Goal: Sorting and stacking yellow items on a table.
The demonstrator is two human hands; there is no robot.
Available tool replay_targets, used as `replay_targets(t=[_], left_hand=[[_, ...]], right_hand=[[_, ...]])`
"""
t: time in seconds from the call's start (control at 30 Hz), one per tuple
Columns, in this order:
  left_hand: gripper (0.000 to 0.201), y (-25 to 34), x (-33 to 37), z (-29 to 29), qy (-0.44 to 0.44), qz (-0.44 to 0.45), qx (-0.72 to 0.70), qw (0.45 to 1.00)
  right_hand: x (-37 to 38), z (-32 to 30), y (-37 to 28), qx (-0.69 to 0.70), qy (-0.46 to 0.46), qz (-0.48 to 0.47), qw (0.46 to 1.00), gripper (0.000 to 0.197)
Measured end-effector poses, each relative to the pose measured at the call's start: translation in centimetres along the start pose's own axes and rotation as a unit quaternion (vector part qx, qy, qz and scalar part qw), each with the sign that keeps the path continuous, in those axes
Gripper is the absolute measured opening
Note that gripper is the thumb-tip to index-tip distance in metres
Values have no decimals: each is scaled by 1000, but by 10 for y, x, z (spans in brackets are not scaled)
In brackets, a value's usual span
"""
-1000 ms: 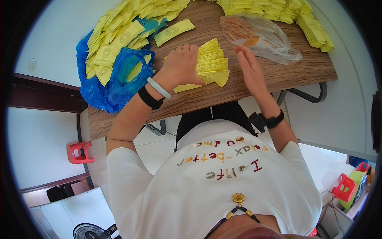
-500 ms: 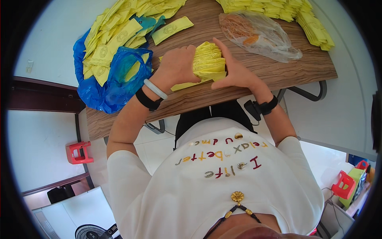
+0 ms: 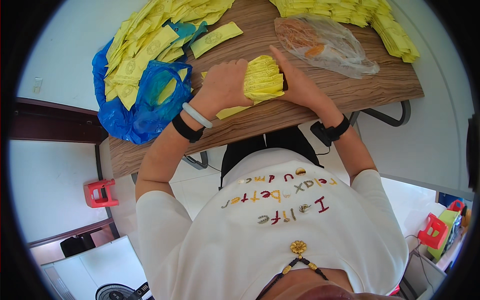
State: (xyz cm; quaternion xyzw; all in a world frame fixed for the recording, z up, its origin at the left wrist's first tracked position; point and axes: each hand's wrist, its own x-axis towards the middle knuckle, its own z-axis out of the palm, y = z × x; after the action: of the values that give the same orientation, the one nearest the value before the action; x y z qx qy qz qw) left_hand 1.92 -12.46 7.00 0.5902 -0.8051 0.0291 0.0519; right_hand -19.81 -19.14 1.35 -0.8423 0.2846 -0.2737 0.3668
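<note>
A thick stack of yellow paper packets (image 3: 263,79) stands between my two hands near the table's front edge, its packet edges fanned upward. My left hand (image 3: 226,84) is closed round the stack's left end, the knuckles on top. At the right end my right hand (image 3: 300,86) cups the stack. One of its fingers points straight out past the far corner; the others are largely hidden. Under the stack a flat yellow packet (image 3: 231,112) sticks out towards me. Another single packet (image 3: 216,39) lies flat beyond my left hand.
A blue plastic bag (image 3: 142,117) at the left overflows with a heap of yellow packets (image 3: 135,62). At the far right are neat rows of packets (image 3: 395,40). A clear bag of orange-brown rubber bands (image 3: 320,42) rests on the wood-grain table (image 3: 345,92).
The stack has tilted and shifted slightly towards me and right. My right hand's thumb has drawn back from the stack's near side, and its stretched finger has lifted off the far edge.
</note>
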Motion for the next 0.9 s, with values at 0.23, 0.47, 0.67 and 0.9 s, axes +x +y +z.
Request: replay_targets(t=[0.23,0.47,0.67,0.9], left_hand=[[75,4,1,-4,-40,-14,18,999],[73,-6,0,-20,-73,-52,-57,994],[69,-31,-22,-27,-5,-109,-588,801],[58,2,-53,20,116,-149,-920,342]], right_hand=[[2,8,4,38,7,-19,999,122],[6,-1,0,64,25,3,998,106],[-5,-18,15,243,101,103,959,56],[-11,0,-39,354,56,80,930,41]])
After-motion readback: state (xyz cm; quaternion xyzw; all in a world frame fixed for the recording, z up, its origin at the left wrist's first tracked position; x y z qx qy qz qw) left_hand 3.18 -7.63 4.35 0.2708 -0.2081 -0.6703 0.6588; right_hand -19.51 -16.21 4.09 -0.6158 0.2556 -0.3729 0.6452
